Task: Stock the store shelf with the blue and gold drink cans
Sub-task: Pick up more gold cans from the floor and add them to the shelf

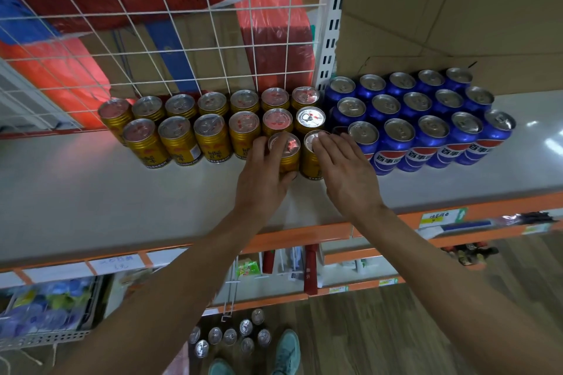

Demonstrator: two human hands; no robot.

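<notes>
Gold cans stand in rows on the grey shelf, with blue cans in rows to their right. My left hand grips a gold can standing at the front of the gold block. Beside it stands another gold can; my right hand lies over it with fingers straight, fingertips on its lid. Several more cans stand on the floor below, between the shelf base and my feet.
A white wire grid backs the shelf, with red and blue packs behind it. A cardboard box sits behind the blue cans. The orange shelf edge carries price tags. Lower shelves hold small goods.
</notes>
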